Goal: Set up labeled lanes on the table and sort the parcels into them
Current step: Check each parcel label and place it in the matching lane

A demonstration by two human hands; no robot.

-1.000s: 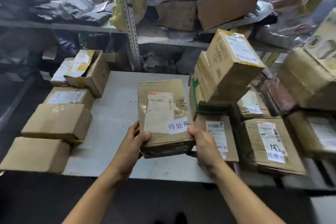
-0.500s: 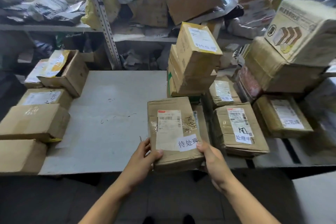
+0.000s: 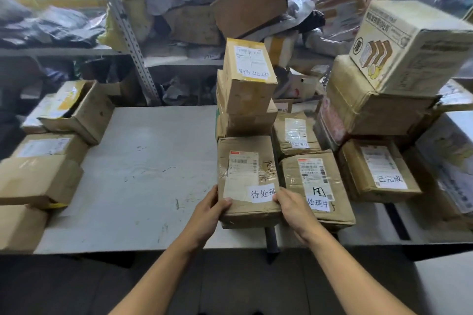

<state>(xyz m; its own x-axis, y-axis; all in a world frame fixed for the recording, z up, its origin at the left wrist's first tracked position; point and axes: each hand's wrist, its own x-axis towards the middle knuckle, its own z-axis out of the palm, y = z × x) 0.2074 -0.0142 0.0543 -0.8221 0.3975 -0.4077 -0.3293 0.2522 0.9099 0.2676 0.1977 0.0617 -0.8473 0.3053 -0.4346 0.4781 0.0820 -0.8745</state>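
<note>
Cardboard, creased and taped, is filling both grips: the left hand (image 3: 208, 208) is curling round the near left corner of the parcel (image 3: 247, 181), thumb lying on top, while the right hand (image 3: 291, 203) is clamping the near right corner, fingers partly covering the white slip (image 3: 262, 193) reading 待处理. The parcel is sitting at the near edge of the table (image 3: 143, 174), at about one o'clock from the person, directly in front of a leaning stack (image 3: 245, 94) whose top box is wearing the same 待处理 label, so this looks like the right lane. Just beside it at three o'clock, seemingly touching, is lying the 处理中 parcel (image 3: 316, 184), and farther at three o'clock the 已完成 parcel (image 3: 378, 169). To do the placing well, I would be sliding the box squarely back until it is butting the base of the stack, keeping its long edge parallel to its neighbour so the lanes are staying distinct, and keeping the slip facing up and readable. The stack behind is tilting, so a hard shove is risking a topple; gentle pressure from both palms seems wiser. The right fingers should be lifting clear without peeling the slip. Unsorted boxes (image 3: 41, 179) are waiting at nine o'clock on the table's left edge.
</note>
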